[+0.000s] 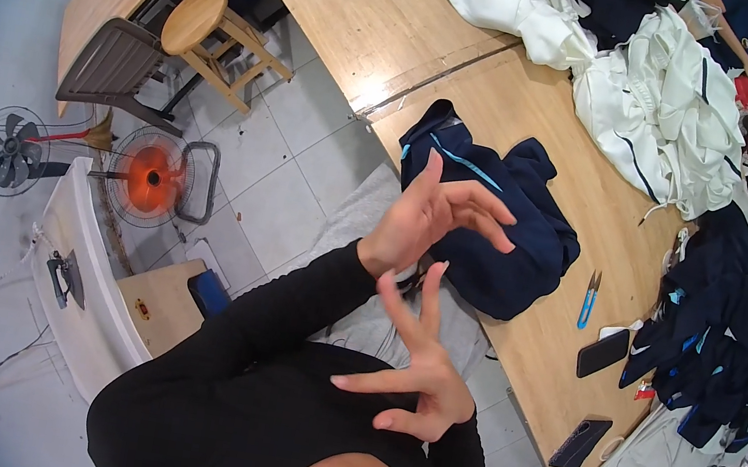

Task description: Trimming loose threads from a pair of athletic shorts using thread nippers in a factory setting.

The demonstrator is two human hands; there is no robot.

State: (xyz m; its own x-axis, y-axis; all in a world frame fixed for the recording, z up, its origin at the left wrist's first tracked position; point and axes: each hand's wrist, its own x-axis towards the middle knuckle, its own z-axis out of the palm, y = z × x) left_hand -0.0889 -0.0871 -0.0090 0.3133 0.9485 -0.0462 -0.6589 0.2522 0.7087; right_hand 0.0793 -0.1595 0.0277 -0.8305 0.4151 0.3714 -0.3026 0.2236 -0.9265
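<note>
My left hand (435, 216) is raised in front of the near table edge, thumb apart and fingers loosely bent, holding nothing. Below it, close to my chest, my right hand (424, 383) has its fingers spread and is also without anything in it. Behind my left hand, a dark navy garment (529, 243) with light blue trim lies bunched on the wooden table (477, 79); whether the hand touches it I cannot tell. To its right are blue-handled thread snips (588, 302), a black phone (602, 354) and a dark flat case-like object (581, 442).
White garments (654, 102) heap at the table's far side, navy garments (723, 318) at the right. Another person's arm (741, 47) reaches in at the upper right. Leftward stand a wooden stool (195, 19), a brown chair (111, 70), two fans and an iron (66, 278) on a board.
</note>
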